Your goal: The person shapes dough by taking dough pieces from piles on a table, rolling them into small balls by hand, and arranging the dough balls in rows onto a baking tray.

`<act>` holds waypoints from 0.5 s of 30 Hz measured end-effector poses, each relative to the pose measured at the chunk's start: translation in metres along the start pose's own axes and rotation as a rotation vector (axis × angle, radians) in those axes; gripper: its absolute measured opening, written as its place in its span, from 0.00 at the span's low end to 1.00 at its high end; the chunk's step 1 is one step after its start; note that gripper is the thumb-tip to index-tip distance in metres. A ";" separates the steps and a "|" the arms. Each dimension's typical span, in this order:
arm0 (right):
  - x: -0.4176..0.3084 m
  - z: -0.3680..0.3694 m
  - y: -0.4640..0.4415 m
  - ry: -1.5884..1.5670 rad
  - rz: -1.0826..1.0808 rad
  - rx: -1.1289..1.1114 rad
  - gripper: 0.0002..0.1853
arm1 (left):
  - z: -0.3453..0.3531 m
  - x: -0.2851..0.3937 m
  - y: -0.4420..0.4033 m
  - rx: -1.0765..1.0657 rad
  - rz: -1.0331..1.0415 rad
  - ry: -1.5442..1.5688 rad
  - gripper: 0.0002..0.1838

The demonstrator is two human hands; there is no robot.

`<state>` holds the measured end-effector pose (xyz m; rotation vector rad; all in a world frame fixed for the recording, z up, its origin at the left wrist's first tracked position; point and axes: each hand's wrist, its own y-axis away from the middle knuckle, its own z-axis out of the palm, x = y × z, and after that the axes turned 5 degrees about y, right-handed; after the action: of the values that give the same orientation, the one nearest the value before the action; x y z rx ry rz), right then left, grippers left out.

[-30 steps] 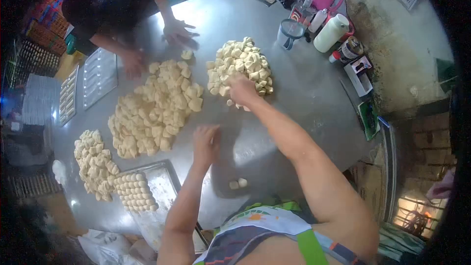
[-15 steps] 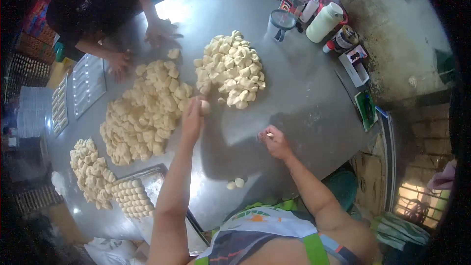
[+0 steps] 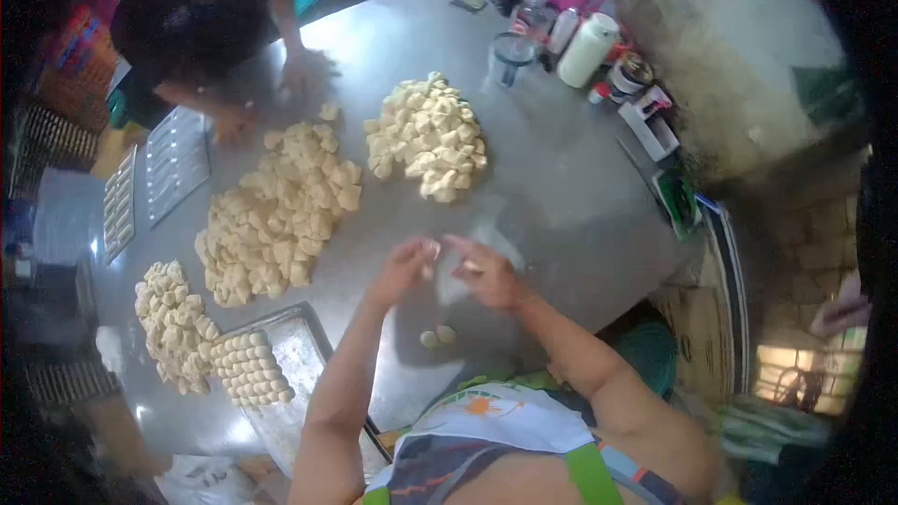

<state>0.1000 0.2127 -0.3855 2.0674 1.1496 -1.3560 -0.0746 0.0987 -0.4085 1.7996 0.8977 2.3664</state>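
My left hand (image 3: 404, 273) is above the steel table, its fingers closed on a small piece of dough, partly hidden and blurred. Close by on the right, my right hand (image 3: 490, 276) has its forefinger stretched toward the left hand; a small pale bit of dough shows at its curled fingers. Two smooth dough balls (image 3: 438, 337) lie just below my hands. Beyond them is a heap of cut dough pieces (image 3: 427, 136), and to the left a larger heap (image 3: 276, 215). A metal tray (image 3: 299, 341) at the lower left carries rows of dough balls (image 3: 251, 369).
Another person (image 3: 201, 28) stands across the steel table (image 3: 561, 224), hands near the large heap. Another dough heap (image 3: 173, 327) and filled trays (image 3: 178, 164) are at the left. A pale flask (image 3: 589, 50), a jug (image 3: 513, 51) and jars line the wall side.
My left hand has come back from between the heaps toward my body with dough. My right hand has moved left to meet it. The whole view has shifted slightly.
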 end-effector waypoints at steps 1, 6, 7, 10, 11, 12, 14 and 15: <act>-0.001 -0.001 0.005 0.017 -0.320 -0.014 0.10 | 0.011 -0.012 0.019 -0.003 0.047 -0.035 0.16; -0.035 0.011 0.050 -0.011 -0.266 -0.116 0.11 | 0.029 -0.031 0.087 -0.081 0.109 0.209 0.14; -0.037 0.016 0.059 -0.036 -0.208 -0.104 0.09 | 0.033 -0.033 0.098 -0.082 0.112 0.309 0.12; -0.042 0.022 0.074 0.026 -0.154 -0.031 0.07 | 0.036 -0.040 0.134 -0.124 0.266 0.169 0.08; -0.044 0.022 0.079 0.111 -0.151 0.031 0.08 | 0.037 -0.040 0.145 -0.162 0.411 -0.073 0.08; -0.030 0.023 0.086 0.111 -0.143 0.038 0.08 | 0.044 -0.036 0.157 -0.228 0.395 0.020 0.12; 0.023 0.016 0.108 0.300 0.076 0.001 0.05 | 0.045 -0.040 0.165 0.021 0.351 -0.056 0.13; 0.036 0.012 0.125 0.328 0.117 0.027 0.06 | 0.044 -0.042 0.166 0.277 0.309 -0.130 0.15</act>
<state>0.2017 0.1470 -0.4351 2.3991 1.1182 -1.0077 0.0295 -0.0363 -0.3609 2.3217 1.0425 2.3489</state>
